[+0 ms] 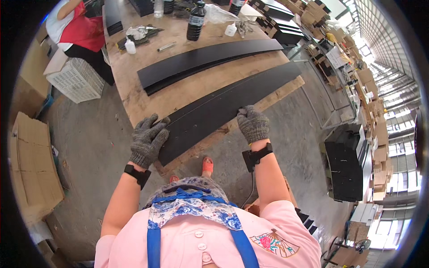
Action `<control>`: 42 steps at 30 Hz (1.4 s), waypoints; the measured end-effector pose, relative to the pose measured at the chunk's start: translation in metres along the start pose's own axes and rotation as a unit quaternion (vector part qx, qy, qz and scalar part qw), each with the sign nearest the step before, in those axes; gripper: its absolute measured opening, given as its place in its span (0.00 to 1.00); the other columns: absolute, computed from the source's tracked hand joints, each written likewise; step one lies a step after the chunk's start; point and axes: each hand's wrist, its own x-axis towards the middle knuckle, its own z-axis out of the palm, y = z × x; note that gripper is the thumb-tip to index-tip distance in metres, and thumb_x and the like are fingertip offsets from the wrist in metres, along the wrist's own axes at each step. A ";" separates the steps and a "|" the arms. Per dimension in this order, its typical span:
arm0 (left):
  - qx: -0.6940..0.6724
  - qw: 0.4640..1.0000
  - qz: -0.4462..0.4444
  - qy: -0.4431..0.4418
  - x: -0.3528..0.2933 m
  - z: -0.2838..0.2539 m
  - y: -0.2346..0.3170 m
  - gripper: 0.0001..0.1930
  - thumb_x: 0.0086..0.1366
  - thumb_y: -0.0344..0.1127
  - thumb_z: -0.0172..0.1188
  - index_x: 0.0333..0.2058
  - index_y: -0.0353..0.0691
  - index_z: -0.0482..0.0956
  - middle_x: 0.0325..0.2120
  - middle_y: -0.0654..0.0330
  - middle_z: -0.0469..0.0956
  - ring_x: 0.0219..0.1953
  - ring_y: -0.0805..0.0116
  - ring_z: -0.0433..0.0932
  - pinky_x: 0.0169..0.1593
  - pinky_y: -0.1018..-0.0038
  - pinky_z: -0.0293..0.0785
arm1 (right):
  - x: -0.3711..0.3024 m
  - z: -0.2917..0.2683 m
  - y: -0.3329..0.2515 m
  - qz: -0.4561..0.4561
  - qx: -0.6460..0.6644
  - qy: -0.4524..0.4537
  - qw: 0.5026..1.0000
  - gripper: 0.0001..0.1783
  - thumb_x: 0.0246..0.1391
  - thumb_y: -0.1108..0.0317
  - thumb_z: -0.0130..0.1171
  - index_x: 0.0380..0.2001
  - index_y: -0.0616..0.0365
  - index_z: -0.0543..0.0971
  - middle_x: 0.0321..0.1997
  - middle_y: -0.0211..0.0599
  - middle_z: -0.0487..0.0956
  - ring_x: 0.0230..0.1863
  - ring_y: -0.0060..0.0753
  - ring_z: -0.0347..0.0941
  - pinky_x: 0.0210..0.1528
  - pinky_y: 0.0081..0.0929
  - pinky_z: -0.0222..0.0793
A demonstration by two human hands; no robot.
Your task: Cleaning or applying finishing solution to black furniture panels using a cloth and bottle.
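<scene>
Workshop table: black board at the near edge, under two gloved hands.
The picture's border crops the upper part of a co-worker; the board's underside and the right hand's fingertips are hidden, and small marks near the board's left end are hard to identify. The board is long, flat and dark, with a thin pale line running lengthwise; it lies diagonally, nearer than a second black board. The left hand touches its left end, fingers slightly spread. The right hand's fingers curl together at its near edge; whether they pinch it cannot be determined.
</scene>
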 end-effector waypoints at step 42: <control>-0.077 0.995 0.015 0.054 -0.008 0.010 -0.011 0.13 0.61 0.38 0.65 0.44 0.43 0.87 0.48 0.48 0.82 0.52 0.48 0.77 0.59 0.58 0.69 | -0.055 0.016 -0.054 -0.035 0.155 -0.010 0.987 0.11 0.55 0.58 0.60 0.29 0.53 0.78 0.34 0.46 0.82 0.36 0.55 0.78 0.37 0.45 0.75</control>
